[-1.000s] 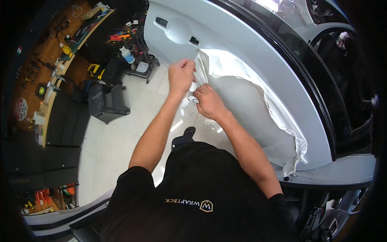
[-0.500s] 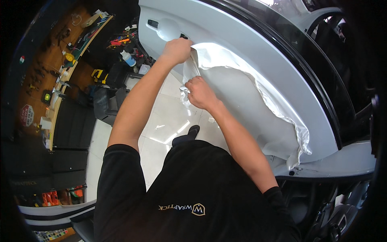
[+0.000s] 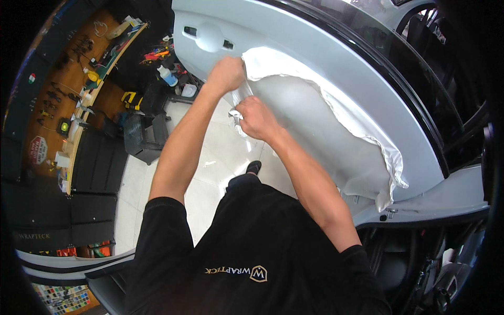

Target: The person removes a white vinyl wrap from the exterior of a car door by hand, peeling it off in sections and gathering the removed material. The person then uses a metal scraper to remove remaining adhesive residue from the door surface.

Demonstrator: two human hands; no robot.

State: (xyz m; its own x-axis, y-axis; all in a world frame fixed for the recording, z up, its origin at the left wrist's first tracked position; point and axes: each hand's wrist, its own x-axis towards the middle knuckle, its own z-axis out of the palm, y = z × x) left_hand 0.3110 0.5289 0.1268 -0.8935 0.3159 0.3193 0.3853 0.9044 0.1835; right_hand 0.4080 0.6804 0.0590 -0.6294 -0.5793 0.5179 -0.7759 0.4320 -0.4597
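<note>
Up high, both fists — left hand [image 3: 227, 74], right hand [image 3: 253, 116] — clench the white film [image 3: 315, 105] on the car door [image 3: 336, 58].

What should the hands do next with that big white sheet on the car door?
Probably keep peeling toward the handle. The left hand grips the white film at its top edge, the right hand pinches its lower corner, and it's already loose and wrinkled along the car door.

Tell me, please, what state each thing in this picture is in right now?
Left hand: closed on the top edge of the white film.
Right hand: closed on the film's lower edge.
White film: partly loose on the panel, wrinkled along its edge.
Car door: open, pale panel facing the person.
Door handle recess: bare, uncovered.
Spray bottle: upright on the floor.
</note>
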